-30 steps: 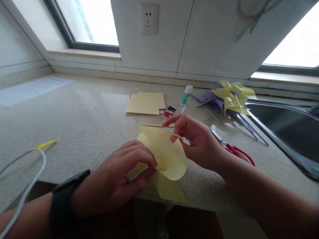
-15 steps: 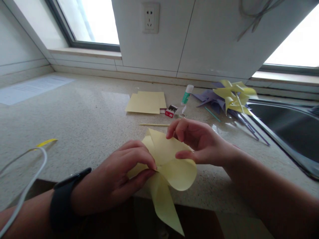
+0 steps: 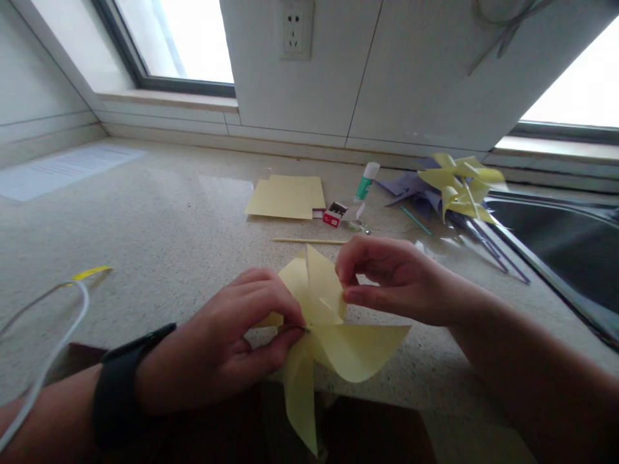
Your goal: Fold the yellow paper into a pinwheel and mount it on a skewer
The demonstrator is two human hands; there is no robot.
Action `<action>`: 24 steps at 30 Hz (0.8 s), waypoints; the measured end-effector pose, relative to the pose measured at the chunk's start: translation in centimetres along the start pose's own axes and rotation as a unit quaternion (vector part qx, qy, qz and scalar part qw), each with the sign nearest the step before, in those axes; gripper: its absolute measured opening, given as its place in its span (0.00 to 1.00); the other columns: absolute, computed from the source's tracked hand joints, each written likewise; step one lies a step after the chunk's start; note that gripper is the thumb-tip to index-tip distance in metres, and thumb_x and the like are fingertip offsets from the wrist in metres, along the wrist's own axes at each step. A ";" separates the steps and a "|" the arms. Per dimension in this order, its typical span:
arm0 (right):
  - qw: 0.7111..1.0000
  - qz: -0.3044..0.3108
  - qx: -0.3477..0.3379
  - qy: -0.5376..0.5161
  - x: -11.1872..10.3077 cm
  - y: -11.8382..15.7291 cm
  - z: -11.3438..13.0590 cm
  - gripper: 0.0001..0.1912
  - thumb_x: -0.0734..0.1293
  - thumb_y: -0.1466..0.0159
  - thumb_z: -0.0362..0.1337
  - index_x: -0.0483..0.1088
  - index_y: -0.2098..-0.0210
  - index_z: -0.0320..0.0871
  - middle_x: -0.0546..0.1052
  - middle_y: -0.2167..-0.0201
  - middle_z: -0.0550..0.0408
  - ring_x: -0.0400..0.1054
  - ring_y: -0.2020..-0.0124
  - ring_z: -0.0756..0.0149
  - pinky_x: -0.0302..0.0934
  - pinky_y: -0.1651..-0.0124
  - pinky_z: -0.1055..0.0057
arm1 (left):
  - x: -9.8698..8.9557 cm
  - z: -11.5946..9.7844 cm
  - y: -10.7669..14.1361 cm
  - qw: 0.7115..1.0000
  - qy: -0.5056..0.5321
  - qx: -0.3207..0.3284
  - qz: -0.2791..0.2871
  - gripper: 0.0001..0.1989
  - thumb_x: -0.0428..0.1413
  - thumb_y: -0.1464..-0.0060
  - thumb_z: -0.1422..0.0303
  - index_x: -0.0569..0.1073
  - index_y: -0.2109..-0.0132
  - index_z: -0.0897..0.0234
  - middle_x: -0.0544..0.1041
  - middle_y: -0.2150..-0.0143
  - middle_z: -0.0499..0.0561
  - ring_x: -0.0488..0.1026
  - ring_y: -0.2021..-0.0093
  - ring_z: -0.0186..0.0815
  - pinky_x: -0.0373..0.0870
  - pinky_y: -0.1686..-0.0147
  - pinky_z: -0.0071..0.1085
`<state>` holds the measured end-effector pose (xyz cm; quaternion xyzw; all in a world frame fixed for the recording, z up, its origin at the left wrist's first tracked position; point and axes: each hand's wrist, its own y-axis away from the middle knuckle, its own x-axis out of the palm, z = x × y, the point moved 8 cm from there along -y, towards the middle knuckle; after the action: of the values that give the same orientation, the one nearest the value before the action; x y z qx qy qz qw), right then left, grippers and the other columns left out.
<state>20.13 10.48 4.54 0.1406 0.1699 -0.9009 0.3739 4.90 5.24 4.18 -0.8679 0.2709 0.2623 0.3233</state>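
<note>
A pale yellow paper pinwheel (image 3: 358, 351) is held over the front edge of the counter, its blades curled and one pointing down past the edge. My left hand (image 3: 251, 322), with a dark watch on the wrist, pinches it near the centre between thumb and forefinger. At its upper right edge, my right hand (image 3: 391, 280) has thumb and forefinger closed on a blade of the paper. Just beyond the pinwheel lies a thin wooden stick (image 3: 309, 241), partly behind my right hand.
Yellow paper sheets (image 3: 285, 196), a small red box (image 3: 334, 214) and a glue stick (image 3: 367, 181) stand farther back. Finished yellow and purple pinwheels (image 3: 457, 187) lie beside the sink (image 3: 570, 251) at right. A white cable (image 3: 80, 316) curves at left, near a printed sheet (image 3: 68, 169).
My right fingers have closed on a blade they were held open around. The pinwheel has shifted: its right blade now points outward, and the lower blade hangs straighter down.
</note>
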 end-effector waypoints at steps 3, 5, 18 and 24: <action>0.996 -0.002 -0.010 0.085 0.1 0.1 0.3 0.06 0.70 0.35 0.37 0.70 0.63 0.41 0.71 0.69 0.57 0.65 0.68 0.71 0.63 0.65 0.72 | -0.2 -0.3 -0.2 0.999 -0.043 0.007 -0.007 0.09 0.56 0.42 0.78 0.71 0.57 0.60 0.76 0.61 0.48 0.70 0.59 0.35 0.68 0.57 0.32; 0.990 -0.005 -0.024 0.139 0.2 0.2 0.8 0.04 0.70 0.36 0.36 0.71 0.64 0.42 0.71 0.70 0.58 0.65 0.68 0.71 0.62 0.64 0.72 | -0.3 -0.6 -0.2 0.997 -0.075 0.018 -0.011 0.09 0.57 0.42 0.79 0.71 0.57 0.61 0.76 0.62 0.47 0.69 0.59 0.35 0.67 0.57 0.33; 0.969 -0.044 -0.098 0.224 2.2 0.1 3.3 0.03 0.69 0.36 0.31 0.71 0.67 0.43 0.74 0.69 0.56 0.67 0.67 0.69 0.62 0.62 0.69 | -0.3 -1.7 0.5 0.984 -0.168 0.059 -0.025 0.08 0.58 0.40 0.77 0.72 0.55 0.62 0.79 0.60 0.48 0.69 0.57 0.37 0.64 0.55 0.36; 0.968 -0.032 -0.104 0.228 2.5 0.2 3.4 0.03 0.69 0.36 0.31 0.71 0.66 0.43 0.74 0.69 0.57 0.67 0.66 0.69 0.61 0.61 0.69 | -0.6 -1.8 0.5 0.982 -0.174 0.056 -0.050 0.06 0.59 0.40 0.75 0.73 0.56 0.62 0.79 0.60 0.48 0.69 0.57 0.37 0.66 0.56 0.35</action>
<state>18.18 7.40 6.60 0.2972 0.3476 -0.8340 0.3088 4.64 3.83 5.59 -0.8017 0.1811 0.3775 0.4267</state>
